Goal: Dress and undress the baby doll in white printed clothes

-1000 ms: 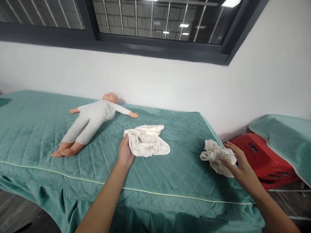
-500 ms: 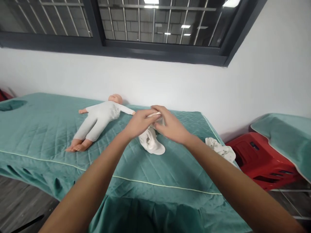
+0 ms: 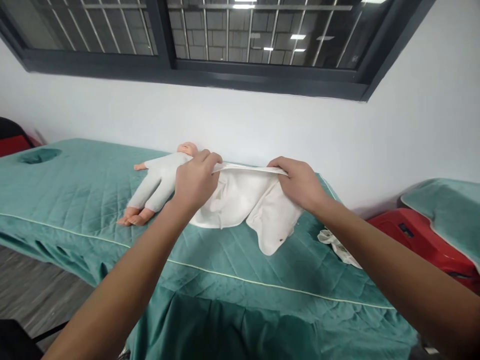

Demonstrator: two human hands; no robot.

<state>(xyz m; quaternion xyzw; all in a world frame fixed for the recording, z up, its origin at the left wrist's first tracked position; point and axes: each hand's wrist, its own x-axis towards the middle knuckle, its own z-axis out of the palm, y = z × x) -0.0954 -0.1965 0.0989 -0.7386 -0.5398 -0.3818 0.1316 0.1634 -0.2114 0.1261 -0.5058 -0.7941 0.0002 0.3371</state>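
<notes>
A white cloth garment (image 3: 240,195) hangs stretched between my two hands, its upper edge pulled nearly straight. Its exact kind I cannot make out; a rounded flap with a small dark spot droops at its right. My left hand (image 3: 198,177) is closed on the left end of that edge. At the other end, my right hand (image 3: 298,181) pinches the edge between thumb and fingers. The garment's lower part hangs just over or touches the green bed. Left of my left hand a baby doll (image 3: 163,175) in a white suit lies on its back, one arm hidden behind the hand.
The green quilted bed cover (image 3: 93,185) stretches across the view, with a face hole (image 3: 40,156) at far left. A crumpled white cloth (image 3: 339,247) lies near the right edge. Red plastic stools (image 3: 427,240) stand beyond, partly under green fabric (image 3: 450,215). A barred window (image 3: 262,75) is above.
My hands have moved apart from close together, opening the bunched white garment out between them. The camera view has shifted slightly left.
</notes>
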